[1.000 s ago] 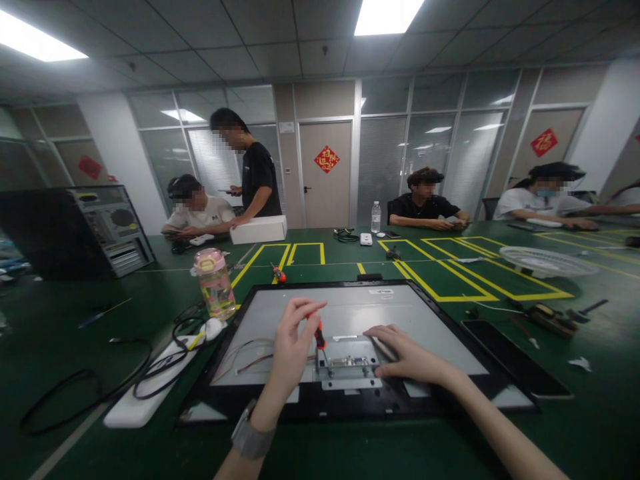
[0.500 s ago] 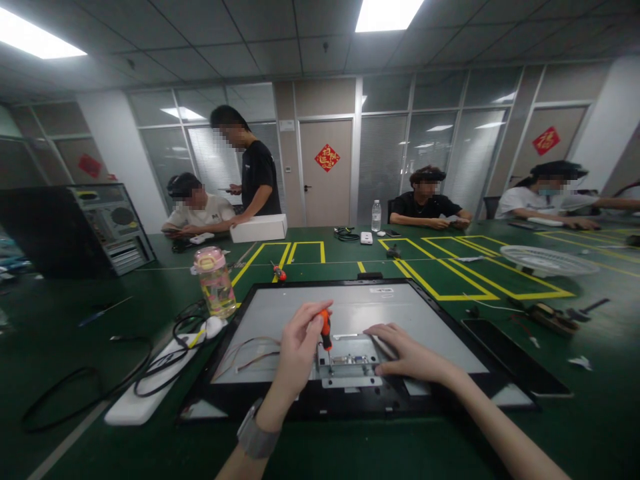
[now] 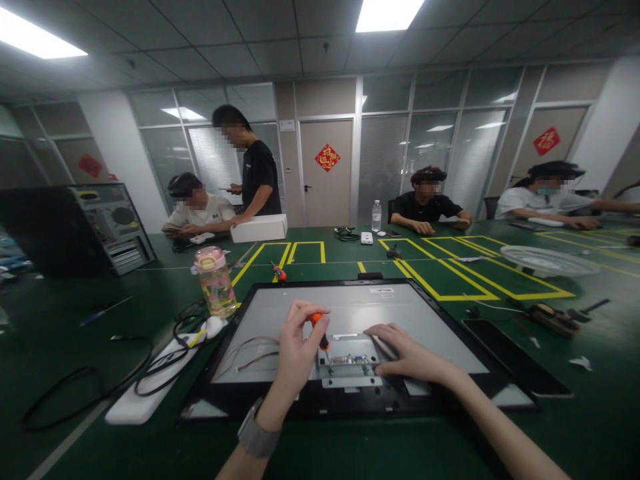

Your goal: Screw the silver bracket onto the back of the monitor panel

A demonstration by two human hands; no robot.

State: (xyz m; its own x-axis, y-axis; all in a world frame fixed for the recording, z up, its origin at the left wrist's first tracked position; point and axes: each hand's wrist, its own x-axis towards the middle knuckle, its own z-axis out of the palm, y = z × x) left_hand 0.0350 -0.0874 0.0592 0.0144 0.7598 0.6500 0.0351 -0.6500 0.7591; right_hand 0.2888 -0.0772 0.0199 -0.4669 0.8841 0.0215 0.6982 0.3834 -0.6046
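A flat display panel [image 3: 425,320] with a black frame lies face down before me, a metal bracket [image 3: 347,383] with ports near its front edge. My left hand [image 3: 300,340] is closed on an orange and black screwdriver [image 3: 324,341], its shaft pointing down at the bracket's left side. Whether the tip sits in a screw is too small to tell. My right hand [image 3: 407,353] rests on the bracket's right side, fingers spread, thumb by its edge. Thin loose wires [image 3: 257,360] lie on the panel left of my left hand.
To the left are a white power strip [image 3: 135,393], black cables, a pink-lidded bottle [image 3: 215,283] and a computer case [image 3: 115,227]. A dark phone-like slab [image 3: 515,357] lies at right. A red screwdriver [image 3: 279,273] is beyond the panel. Several people are across the table.
The screwdriver's handle has tilted to the left and the left hand's fingers have shifted around it. My right hand stays in place. Across the table, a person's hand has lowered to the tabletop.
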